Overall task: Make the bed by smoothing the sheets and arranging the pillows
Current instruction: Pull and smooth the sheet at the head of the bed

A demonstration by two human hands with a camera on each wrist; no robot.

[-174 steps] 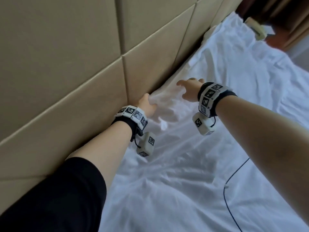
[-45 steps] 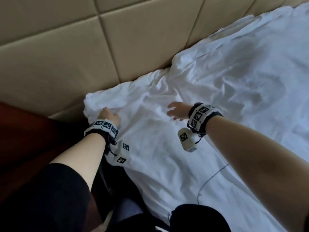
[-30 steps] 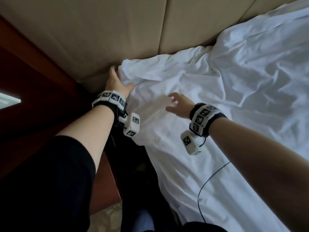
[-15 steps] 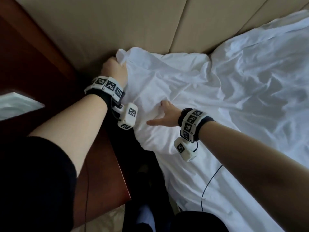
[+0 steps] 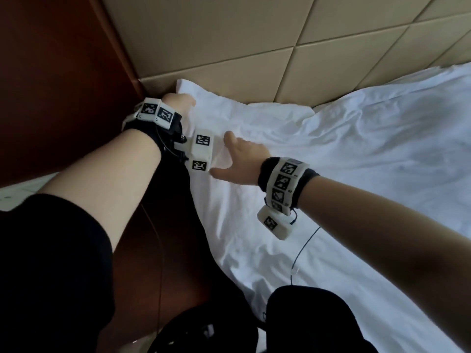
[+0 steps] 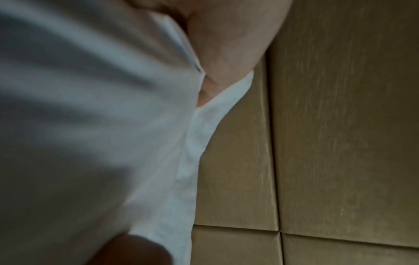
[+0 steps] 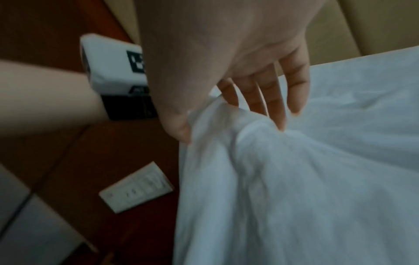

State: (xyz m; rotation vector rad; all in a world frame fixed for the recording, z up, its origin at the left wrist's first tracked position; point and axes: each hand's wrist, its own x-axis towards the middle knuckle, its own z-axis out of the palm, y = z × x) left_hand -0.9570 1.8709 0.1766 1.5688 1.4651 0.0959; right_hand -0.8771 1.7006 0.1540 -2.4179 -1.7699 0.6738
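Observation:
A crumpled white sheet (image 5: 331, 174) covers the bed up to the tan padded headboard (image 5: 229, 47). My left hand (image 5: 179, 101) grips the sheet's top corner, right where the headboard meets the dark wooden panel. In the left wrist view the sheet's edge (image 6: 215, 111) runs out from under the left hand (image 6: 204, 84) along the headboard (image 6: 340, 125). My right hand (image 5: 230, 156) lies just below the left one, fingers spread and pressing on the sheet. In the right wrist view a fold of the sheet (image 7: 317, 179) bunches up between the thumb and the straight fingers (image 7: 269, 100) of the right hand (image 7: 231, 123). No pillow is in view.
A dark reddish wooden panel (image 5: 63, 72) and a bedside unit stand left of the bed. A white switch plate (image 7: 136, 188) sits on the wood beside the mattress. A thin dark cable (image 5: 303, 248) hangs from my right wrist over the sheet. My dark-clothed legs are at the bed's edge.
My left hand has carried the gripped sheet corner further up into the corner by the headboard. My right hand has slid left, close below it, and the sheet near the corner lies flatter.

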